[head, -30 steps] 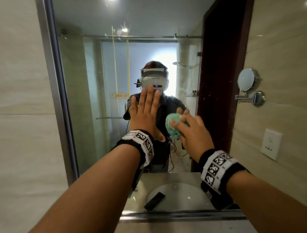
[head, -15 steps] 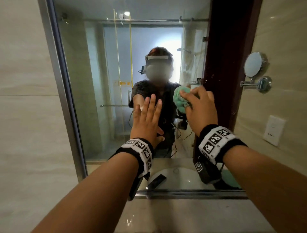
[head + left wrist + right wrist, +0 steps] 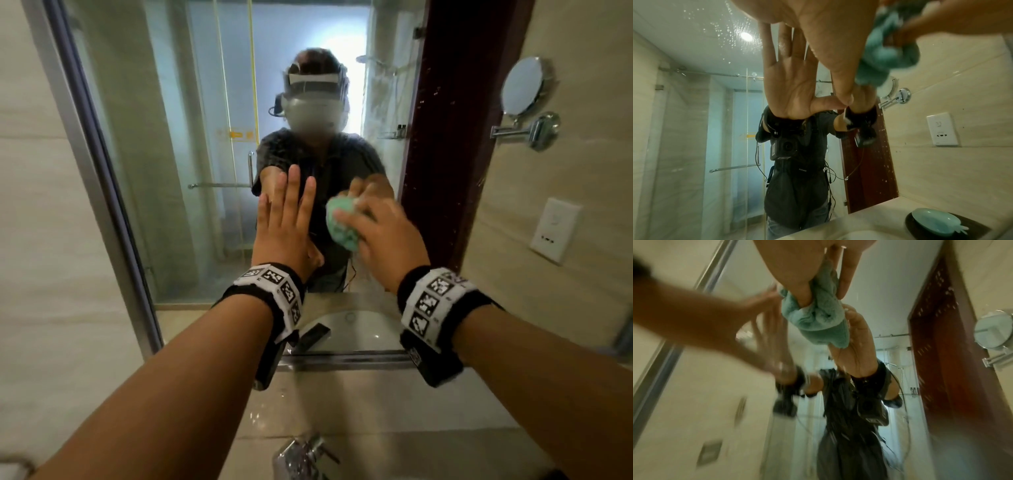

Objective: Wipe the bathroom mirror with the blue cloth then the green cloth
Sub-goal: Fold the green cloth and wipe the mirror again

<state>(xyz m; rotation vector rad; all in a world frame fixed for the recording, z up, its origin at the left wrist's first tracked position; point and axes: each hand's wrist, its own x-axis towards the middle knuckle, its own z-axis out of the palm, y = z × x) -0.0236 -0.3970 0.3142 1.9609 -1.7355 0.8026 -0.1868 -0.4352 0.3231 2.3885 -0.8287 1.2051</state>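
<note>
- Green cloth [image 3: 342, 222] bunched in right hand [image 3: 387, 236], fingers curled around it, wad pressed on mirror [image 3: 164, 144] near centre.
- Left hand [image 3: 286, 226] flat, fingers straight, palm on glass just left of cloth.
- Droplets on glass upper left, beyond left hand; right hand nearer cloth.

I observe the left hand [image 3: 286, 228] flat against the mirror [image 3: 164, 171], the right hand [image 3: 383, 233] just beside it to the right, pressing the cloth [image 3: 340, 222] onto the glass. Faucet [image 3: 303, 455] sits below.
</note>
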